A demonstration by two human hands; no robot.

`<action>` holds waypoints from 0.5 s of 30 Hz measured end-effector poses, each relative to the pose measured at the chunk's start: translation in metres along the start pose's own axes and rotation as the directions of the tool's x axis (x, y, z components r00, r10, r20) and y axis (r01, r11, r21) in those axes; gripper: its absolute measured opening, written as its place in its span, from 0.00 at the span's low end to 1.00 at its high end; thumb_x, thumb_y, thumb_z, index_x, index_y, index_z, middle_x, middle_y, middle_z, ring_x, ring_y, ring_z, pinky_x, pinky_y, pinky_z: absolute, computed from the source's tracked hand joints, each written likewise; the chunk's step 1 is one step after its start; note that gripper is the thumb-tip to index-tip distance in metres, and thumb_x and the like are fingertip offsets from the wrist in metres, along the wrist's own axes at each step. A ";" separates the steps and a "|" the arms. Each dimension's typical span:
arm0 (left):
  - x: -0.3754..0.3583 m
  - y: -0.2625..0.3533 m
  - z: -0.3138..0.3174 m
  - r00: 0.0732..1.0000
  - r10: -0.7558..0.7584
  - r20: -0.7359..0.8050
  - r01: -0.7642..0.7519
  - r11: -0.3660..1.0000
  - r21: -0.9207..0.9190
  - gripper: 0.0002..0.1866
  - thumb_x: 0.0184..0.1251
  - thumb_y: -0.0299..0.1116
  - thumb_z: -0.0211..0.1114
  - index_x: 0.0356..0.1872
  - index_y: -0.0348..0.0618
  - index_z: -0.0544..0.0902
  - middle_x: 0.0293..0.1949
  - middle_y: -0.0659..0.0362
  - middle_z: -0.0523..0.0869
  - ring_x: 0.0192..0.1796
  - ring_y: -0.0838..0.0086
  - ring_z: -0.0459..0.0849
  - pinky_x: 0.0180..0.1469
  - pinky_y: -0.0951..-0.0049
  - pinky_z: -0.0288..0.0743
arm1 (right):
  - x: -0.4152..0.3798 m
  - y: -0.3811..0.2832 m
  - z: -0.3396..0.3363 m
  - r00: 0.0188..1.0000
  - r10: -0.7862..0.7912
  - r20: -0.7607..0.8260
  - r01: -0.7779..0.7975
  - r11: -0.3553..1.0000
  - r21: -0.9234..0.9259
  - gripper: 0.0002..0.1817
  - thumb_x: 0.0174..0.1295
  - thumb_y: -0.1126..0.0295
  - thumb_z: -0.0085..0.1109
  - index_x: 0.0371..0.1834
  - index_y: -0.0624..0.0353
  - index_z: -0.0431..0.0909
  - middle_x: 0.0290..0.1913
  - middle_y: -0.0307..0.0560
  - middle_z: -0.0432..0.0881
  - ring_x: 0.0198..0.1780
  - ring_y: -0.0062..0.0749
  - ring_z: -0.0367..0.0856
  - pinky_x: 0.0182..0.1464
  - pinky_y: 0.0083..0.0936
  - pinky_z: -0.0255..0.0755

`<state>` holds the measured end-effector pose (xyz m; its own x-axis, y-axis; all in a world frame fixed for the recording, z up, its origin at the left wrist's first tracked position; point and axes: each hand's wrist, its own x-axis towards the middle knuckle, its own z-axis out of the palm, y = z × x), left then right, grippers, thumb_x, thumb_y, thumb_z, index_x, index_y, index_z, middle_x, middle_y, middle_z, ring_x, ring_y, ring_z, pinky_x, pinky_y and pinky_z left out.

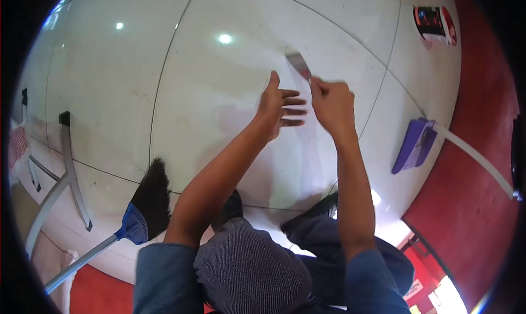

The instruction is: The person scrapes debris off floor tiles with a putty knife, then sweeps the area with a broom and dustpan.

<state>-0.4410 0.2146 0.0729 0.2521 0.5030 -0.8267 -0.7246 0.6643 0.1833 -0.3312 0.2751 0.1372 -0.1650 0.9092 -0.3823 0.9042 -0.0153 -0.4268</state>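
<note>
While my right hand [335, 107] gripped a scraper [298, 66] at the pale tiled floor [192, 117], which shone with reflected light [225, 38], my left hand [274, 106] was open alongside; a broom [153, 199] appeared at left, a purple dustpan [412, 145] at right near the red wall [486, 89].

Black-bristled broom [133, 224] at left; purple dustpan [415, 146] near red wall [482, 89].

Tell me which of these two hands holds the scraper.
The right hand: it is closed on the scraper, while the left hand is open beside it, holding nothing.
</note>
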 end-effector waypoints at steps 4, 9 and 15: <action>0.044 0.019 0.009 0.999 0.013 0.029 -0.007 0.982 -0.189 0.37 0.74 0.61 0.32 0.60 0.34 0.69 0.51 0.52 0.78 0.51 0.63 0.76 0.55 0.56 0.72 | 0.004 -0.005 0.002 1.000 0.012 -0.021 -0.011 1.000 0.016 0.16 0.63 0.65 0.56 0.47 0.63 0.84 0.19 0.55 0.79 0.22 0.36 0.79 0.33 0.27 0.72; 0.066 0.036 0.028 0.983 0.183 -0.006 -0.182 0.975 -0.131 0.24 0.78 0.47 0.40 0.54 0.35 0.74 0.46 0.56 0.79 0.48 0.66 0.77 0.55 0.59 0.71 | 0.011 -0.016 0.005 1.000 0.028 0.009 -0.027 0.995 -0.092 0.15 0.64 0.67 0.51 0.47 0.56 0.85 0.28 0.58 0.83 0.33 0.52 0.84 0.39 0.37 0.76; 0.080 0.038 0.051 0.974 0.225 -0.015 -0.219 0.928 -0.300 0.20 0.79 0.43 0.40 0.49 0.34 0.72 0.40 0.52 0.80 0.37 0.71 0.79 0.39 0.70 0.78 | 0.029 -0.023 -0.007 0.985 0.126 0.118 -0.117 0.990 -0.080 0.15 0.63 0.67 0.51 0.47 0.57 0.85 0.28 0.58 0.83 0.33 0.53 0.84 0.39 0.39 0.76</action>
<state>-0.4156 0.3079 0.0406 0.0732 0.6315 -0.7719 -0.9205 0.3407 0.1915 -0.3541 0.3044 0.1412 -0.0953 0.8448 -0.5265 0.9457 -0.0882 -0.3127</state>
